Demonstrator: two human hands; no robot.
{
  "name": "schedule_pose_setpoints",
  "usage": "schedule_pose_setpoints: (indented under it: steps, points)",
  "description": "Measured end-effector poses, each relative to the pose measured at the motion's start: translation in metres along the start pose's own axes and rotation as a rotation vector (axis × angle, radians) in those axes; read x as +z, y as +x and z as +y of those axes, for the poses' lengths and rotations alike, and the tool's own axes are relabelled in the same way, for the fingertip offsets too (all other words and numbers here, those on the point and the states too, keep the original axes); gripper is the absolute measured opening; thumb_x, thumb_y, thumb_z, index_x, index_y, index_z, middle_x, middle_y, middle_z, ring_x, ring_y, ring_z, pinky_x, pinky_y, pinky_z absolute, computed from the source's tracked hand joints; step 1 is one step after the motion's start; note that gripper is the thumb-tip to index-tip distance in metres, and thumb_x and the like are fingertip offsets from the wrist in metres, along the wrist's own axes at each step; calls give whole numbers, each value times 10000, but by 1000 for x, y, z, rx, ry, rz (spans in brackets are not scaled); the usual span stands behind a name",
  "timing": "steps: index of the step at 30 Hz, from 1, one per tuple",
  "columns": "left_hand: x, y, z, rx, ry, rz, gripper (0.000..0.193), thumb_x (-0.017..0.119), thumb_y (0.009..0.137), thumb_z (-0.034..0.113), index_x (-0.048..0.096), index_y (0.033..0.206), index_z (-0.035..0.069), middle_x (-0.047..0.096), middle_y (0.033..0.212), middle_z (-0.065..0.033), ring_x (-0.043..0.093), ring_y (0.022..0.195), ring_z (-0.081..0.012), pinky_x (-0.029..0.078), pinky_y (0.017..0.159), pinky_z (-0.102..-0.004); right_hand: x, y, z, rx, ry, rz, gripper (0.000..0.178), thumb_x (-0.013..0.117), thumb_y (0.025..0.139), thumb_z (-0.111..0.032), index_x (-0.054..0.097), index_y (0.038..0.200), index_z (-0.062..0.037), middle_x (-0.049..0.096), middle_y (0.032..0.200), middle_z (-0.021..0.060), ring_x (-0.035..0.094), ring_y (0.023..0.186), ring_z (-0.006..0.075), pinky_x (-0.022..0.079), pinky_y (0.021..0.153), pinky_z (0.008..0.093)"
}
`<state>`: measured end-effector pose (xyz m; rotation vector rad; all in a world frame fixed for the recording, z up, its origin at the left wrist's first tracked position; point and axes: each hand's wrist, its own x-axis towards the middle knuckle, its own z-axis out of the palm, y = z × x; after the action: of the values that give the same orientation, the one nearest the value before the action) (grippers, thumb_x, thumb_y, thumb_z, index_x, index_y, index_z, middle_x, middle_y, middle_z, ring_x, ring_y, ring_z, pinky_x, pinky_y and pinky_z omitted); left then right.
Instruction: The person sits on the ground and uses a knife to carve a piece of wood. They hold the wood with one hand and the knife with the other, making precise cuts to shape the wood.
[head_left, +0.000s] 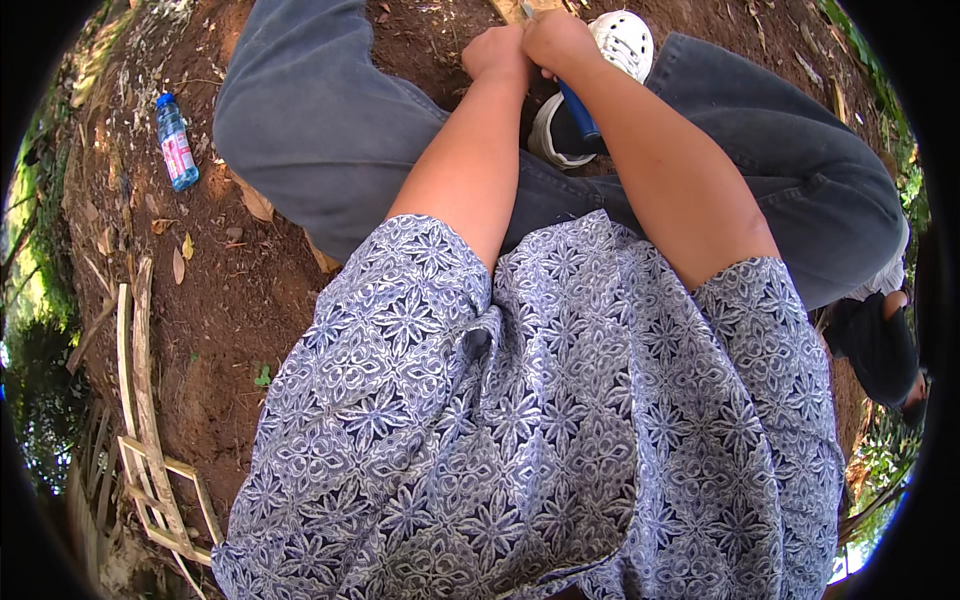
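Observation:
Both my hands are close together at the top middle of the view, between my bent legs. My right hand (pixel 560 42) is closed around a tool with a blue handle (pixel 578 110); the handle's end sticks out below the fist, toward me. A small grey metal part shows above that fist, but the tool's kind is hidden. Right beside it, my left hand (pixel 495 52) is closed, knuckles up, and whatever it grips is out of sight. Just beyond the hands lies a pale wooden piece (pixel 508 10), cut off by the upper edge.
White clogs (pixel 625 42) are on my feet near the hands. To the left, a clear bottle with a blue cap (pixel 177 150) lies on brown soil among dry leaves. Thin wooden strips (pixel 145 400) form a frame at the lower left. Another person (pixel 880 340) is partly visible at the right edge.

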<state>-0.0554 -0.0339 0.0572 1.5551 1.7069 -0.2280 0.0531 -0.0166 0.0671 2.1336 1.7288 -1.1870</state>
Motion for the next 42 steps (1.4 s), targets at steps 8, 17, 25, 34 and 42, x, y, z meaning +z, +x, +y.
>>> schedule_pose_setpoints:
  steps: [8,17,25,34,42]
  points:
    - [2,-2,25,-33,2,-16,481,506,979,466,776,1089,83,745,1122,-175,712,1080,-342,560,903,-445,-8,76,63,-163,-359,222,275,542,957,-198,743,1056,-39,700,699,137,683,547,253,579,565,386]
    - [-11,-4,12,-119,-69,-110,463,618,908,431,726,1213,100,697,1274,-149,663,1198,-315,538,961,-440,-31,-21,1,59,186,-114,339,499,1033,-312,679,1254,-130,593,627,27,581,457,136,527,449,323]
    - [-2,7,9,-91,-25,-111,437,574,939,446,722,1221,148,698,1273,-136,657,1207,-313,535,972,-454,-28,-27,2,47,249,-110,378,529,1027,-298,634,1373,-190,620,646,29,591,469,129,523,438,313]
    - [-1,9,9,-143,-90,-137,470,499,981,452,711,1247,128,691,1288,-140,650,1217,-321,514,992,-458,-38,-45,-17,37,357,58,317,525,984,-146,681,1253,-88,684,664,132,620,463,209,527,470,364]
    - [3,12,6,-83,-8,-188,501,497,954,496,682,1298,181,680,1316,-130,633,1250,-297,505,1009,-444,-42,-45,-22,62,364,48,316,542,981,-168,689,1248,-88,690,662,148,631,469,219,534,477,367]
